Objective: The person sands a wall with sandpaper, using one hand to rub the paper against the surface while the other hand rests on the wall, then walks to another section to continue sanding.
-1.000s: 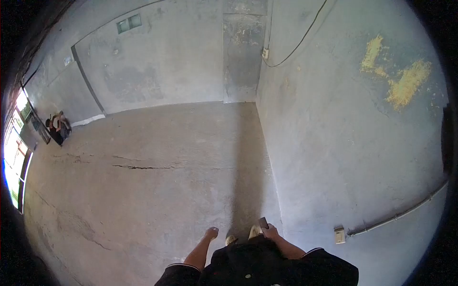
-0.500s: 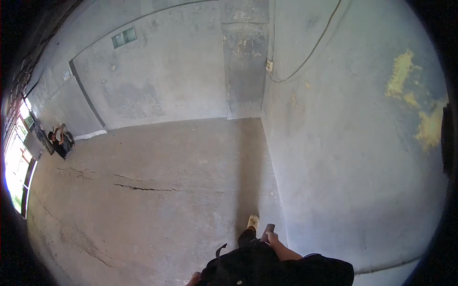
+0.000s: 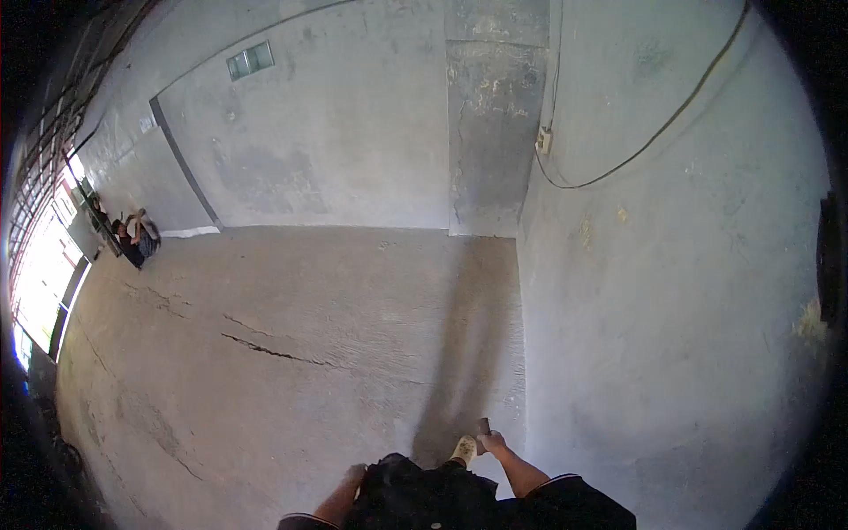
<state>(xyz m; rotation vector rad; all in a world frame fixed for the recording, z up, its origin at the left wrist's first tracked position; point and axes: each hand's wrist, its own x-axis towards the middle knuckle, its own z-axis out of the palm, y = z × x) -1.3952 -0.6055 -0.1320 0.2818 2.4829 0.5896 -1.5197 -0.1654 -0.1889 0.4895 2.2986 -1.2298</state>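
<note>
From my view, the left hand [image 3: 355, 474] at 7 o'clock hangs free; spread or curled, I cannot tell. The right hand [image 3: 492, 439] at 6 o'clock pinches a small dark tool [image 3: 483, 426]. I'd keep it clear of the wall [image 3: 671, 291] at 3 o'clock.

The right hand [image 3: 496, 439] was closed around a small dark object [image 3: 484, 427], too small to identify, held out just above the concrete floor [image 3: 291, 318] close to the grey wall [image 3: 671, 291]. The left hand [image 3: 356, 474] hung low beside a dark garment [image 3: 415, 495], its fingers hard to make out, with one pale shoe [image 3: 465, 449] showing between the hands. Far off by the bright window [image 3: 40, 283], another person [image 3: 134, 240] sat on the floor against the wall, and a cable [image 3: 654, 137] ran from a small box [image 3: 544, 140] on the wall.
</note>
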